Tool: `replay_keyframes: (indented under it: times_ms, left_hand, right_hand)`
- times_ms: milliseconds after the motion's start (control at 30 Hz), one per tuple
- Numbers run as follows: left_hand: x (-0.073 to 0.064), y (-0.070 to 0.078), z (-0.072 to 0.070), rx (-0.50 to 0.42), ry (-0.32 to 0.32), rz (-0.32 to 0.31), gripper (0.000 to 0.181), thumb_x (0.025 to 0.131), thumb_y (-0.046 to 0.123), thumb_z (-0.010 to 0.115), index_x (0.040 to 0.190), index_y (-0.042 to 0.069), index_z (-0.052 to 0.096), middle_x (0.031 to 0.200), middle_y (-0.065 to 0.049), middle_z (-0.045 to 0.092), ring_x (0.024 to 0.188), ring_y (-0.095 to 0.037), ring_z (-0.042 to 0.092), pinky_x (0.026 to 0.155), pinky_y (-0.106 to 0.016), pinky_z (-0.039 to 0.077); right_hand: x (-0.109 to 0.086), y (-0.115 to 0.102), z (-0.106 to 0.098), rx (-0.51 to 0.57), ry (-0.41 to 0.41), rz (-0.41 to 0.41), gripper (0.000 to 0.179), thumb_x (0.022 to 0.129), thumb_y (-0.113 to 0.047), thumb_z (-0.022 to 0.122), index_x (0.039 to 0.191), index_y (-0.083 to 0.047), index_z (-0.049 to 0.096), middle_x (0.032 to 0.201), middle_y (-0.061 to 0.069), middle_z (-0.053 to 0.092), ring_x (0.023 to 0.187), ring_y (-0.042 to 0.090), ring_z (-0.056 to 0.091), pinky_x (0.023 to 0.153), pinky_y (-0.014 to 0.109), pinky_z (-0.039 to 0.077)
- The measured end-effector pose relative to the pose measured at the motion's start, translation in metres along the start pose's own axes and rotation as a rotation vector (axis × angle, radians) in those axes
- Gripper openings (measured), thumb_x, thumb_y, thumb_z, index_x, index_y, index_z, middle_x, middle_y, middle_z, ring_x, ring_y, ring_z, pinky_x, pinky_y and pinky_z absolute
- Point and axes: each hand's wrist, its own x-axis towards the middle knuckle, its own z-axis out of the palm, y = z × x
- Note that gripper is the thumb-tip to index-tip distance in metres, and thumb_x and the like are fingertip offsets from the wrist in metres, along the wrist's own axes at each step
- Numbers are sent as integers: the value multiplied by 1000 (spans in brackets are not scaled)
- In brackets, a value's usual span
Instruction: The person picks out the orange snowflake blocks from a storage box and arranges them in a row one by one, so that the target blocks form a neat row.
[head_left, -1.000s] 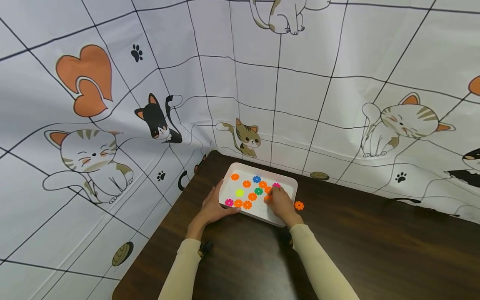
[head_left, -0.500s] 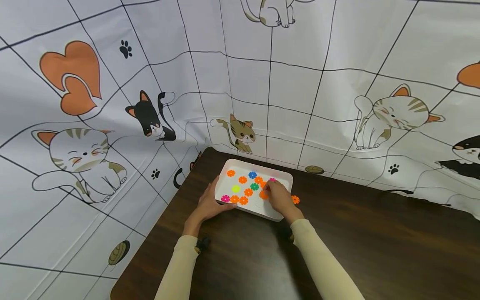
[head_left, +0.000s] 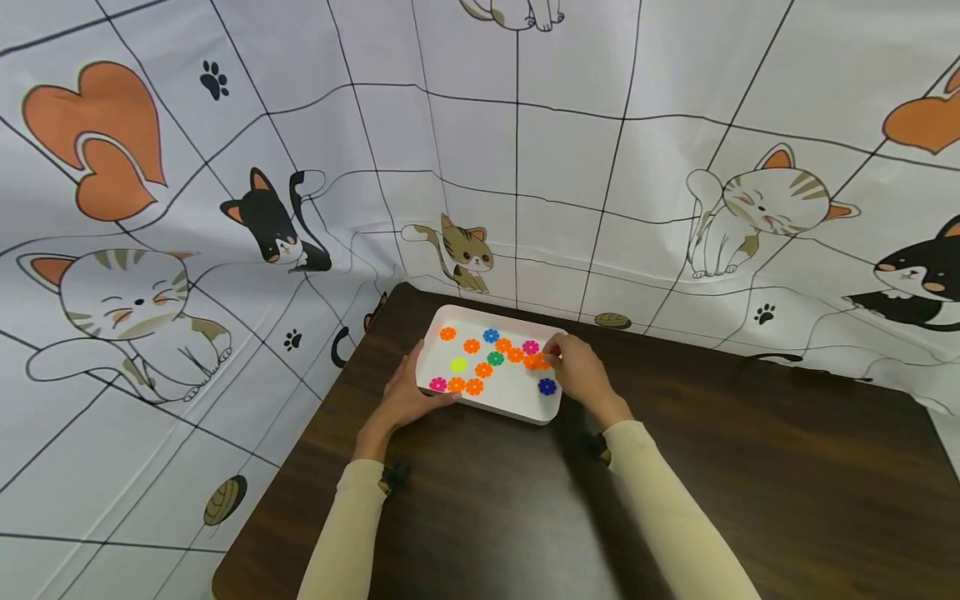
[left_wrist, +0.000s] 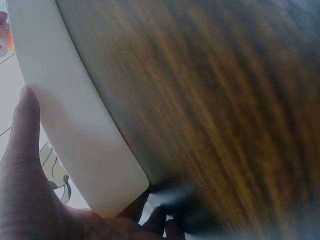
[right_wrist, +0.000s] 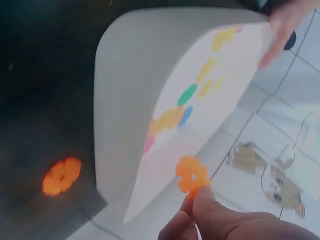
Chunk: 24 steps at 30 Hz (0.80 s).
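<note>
A white rectangular tray [head_left: 513, 400] holds several flower-shaped plastic discs, mostly orange. My left hand [head_left: 405, 394] grips its left end, the thumb [left_wrist: 25, 127] lying at the near rim in the left wrist view, the other fingers round the end and partly hidden. At the tray's right end is my right hand [head_left: 587, 375], pinching an orange flower-shaped disc [right_wrist: 185, 168] between thumb and fingertips. A dark blue disc [head_left: 547, 387] lies near the tray's near right corner. Among the orange ones are a green disc [head_left: 496, 358], a yellow disc [head_left: 458, 365] and a magenta disc [head_left: 530, 347].
Another orange disc [right_wrist: 70, 170] lies on the dark wooden table [head_left: 480, 500] just outside the tray, as the right wrist view shows. Behind and left of the table hangs a white sheet [head_left: 570, 167] printed with cats and a grid.
My right hand has moved from over the tray's inside to its right end, uncovering the dark blue disc. The left hand keeps its grip on the tray. The head view has shifted slightly.
</note>
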Motion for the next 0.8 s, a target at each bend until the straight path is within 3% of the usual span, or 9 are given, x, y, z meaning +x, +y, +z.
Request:
replay_keyframes:
  times_ms: [200, 467, 800]
  left_hand:
    - [-1, 1, -1, -2, 2, 7, 127, 72, 62, 83, 164, 33, 2, 174, -9, 12, 161, -38, 6, 125, -72, 6]
    - [-3, 0, -2, -4, 2, 2, 128, 72, 63, 84, 164, 33, 1, 174, -9, 11, 162, -37, 5, 125, -71, 6]
    - [-3, -2, -6, 7, -5, 10, 128, 72, 65, 82, 164, 33, -1, 174, -10, 9, 162, -38, 4, 124, -72, 6]
  right_hand:
    - [-5, 15, -18, 13, 58, -15, 13, 101, -12, 63, 109, -3, 66, 102, 15, 68, 87, 26, 63, 80, 43, 59]
    - [-16, 39, -30, 7, 72, 26, 14, 102, -13, 61, 108, -2, 67, 101, 17, 68, 87, 28, 63, 78, 45, 56]
    - [-26, 66, -33, -18, 27, 82, 14, 102, -11, 60, 107, 0, 68, 101, 18, 69, 85, 28, 64, 76, 44, 55]
